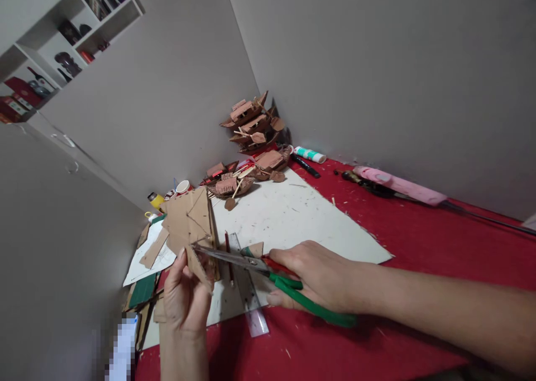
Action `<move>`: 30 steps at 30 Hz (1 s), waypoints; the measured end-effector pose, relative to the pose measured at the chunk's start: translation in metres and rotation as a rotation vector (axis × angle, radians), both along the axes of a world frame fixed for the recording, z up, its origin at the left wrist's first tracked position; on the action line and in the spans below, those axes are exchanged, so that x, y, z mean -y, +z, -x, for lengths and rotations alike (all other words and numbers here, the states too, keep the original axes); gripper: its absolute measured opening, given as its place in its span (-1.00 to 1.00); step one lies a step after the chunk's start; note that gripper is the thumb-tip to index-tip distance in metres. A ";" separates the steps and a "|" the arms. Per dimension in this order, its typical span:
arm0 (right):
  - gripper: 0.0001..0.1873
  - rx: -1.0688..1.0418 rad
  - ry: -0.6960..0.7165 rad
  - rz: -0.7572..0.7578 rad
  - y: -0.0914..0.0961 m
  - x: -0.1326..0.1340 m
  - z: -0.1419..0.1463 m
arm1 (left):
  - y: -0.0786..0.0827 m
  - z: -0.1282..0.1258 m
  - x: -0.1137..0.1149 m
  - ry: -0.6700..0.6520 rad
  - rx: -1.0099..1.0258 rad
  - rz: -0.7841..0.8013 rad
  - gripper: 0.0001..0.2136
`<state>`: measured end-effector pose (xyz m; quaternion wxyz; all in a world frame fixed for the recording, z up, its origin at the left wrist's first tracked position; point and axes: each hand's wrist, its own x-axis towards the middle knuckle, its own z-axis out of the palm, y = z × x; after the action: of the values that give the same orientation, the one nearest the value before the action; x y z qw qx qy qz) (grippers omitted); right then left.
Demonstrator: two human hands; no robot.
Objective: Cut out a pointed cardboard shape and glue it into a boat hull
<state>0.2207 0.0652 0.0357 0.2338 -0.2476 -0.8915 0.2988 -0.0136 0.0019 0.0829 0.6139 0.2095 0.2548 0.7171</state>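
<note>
My left hand (186, 297) grips a piece of brown cardboard (184, 216) near its lower edge and holds it up above the table. Dark pen lines are drawn across the cardboard. In my right hand (316, 275) are scissors (312, 303) with green and red handles. Their blades point left and meet the cardboard at a cut beside a drawn line. Below the blades, a clear ruler (253, 311) and a dark red pencil (229, 261) lie on a white board (335, 219). A small cardboard scrap (256, 249) sits behind the scissors.
Several brown model boats (251, 127) are stacked at the back corner. A pink glue gun (397, 184), a black marker (305, 166) and a white-and-teal tube (310, 155) lie on the red tabletop (460, 241). Cardboard pieces and a drawn paper sheet (142, 258) lie at left.
</note>
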 end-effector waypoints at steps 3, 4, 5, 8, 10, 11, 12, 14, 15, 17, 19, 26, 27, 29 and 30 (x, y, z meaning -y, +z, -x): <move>-0.59 -0.003 -0.005 -0.017 -0.003 0.000 0.000 | 0.002 -0.004 0.000 -0.010 -0.005 -0.002 -0.65; -0.60 -0.004 -0.003 -0.017 -0.004 0.000 0.000 | 0.002 -0.006 0.000 -0.015 -0.006 0.000 -0.64; -0.62 -0.004 0.000 -0.016 -0.005 0.000 0.000 | 0.002 -0.007 0.000 -0.020 -0.008 0.001 -0.64; -0.64 -0.006 0.006 -0.028 -0.006 -0.001 0.001 | 0.002 -0.008 0.001 -0.029 -0.012 -0.001 -0.62; -0.64 -0.009 0.003 -0.037 -0.006 -0.002 0.002 | 0.002 -0.008 0.001 -0.034 -0.016 -0.004 -0.61; -0.64 -0.010 0.001 -0.038 -0.006 -0.002 0.002 | 0.001 -0.008 0.001 -0.036 -0.020 -0.005 -0.61; -0.64 -0.014 0.000 -0.039 -0.006 -0.002 0.002 | 0.001 -0.008 0.001 -0.038 -0.023 -0.005 -0.60; -0.65 -0.026 0.000 -0.035 -0.007 -0.001 0.001 | 0.000 -0.009 0.000 -0.039 -0.028 -0.009 -0.59; -0.65 -0.035 0.005 -0.029 -0.006 -0.001 0.001 | 0.000 -0.009 0.000 -0.040 -0.031 -0.011 -0.58; -0.65 -0.054 0.021 -0.011 -0.006 0.000 0.000 | 0.000 -0.011 -0.001 -0.038 -0.033 -0.018 -0.57; -0.66 -0.069 0.026 0.001 -0.005 0.001 0.000 | 0.000 -0.012 -0.002 -0.035 -0.036 -0.022 -0.56; -0.69 -0.069 0.019 0.025 -0.003 0.002 0.000 | -0.001 -0.014 -0.003 0.015 -0.062 0.013 -0.63; -0.68 -0.069 0.019 0.029 -0.003 0.001 0.000 | 0.000 -0.014 -0.003 0.029 -0.068 0.022 -0.64; -0.65 -0.072 0.021 0.029 -0.004 0.001 0.000 | 0.001 -0.015 -0.003 0.068 -0.082 0.044 -0.67; -0.64 -0.071 0.021 0.027 -0.004 0.001 0.000 | 0.003 -0.015 -0.002 0.091 -0.090 0.055 -0.69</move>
<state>0.2210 0.0647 0.0314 0.2588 -0.2304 -0.8810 0.3220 0.0016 0.0043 0.0857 0.5741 0.2124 0.3110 0.7270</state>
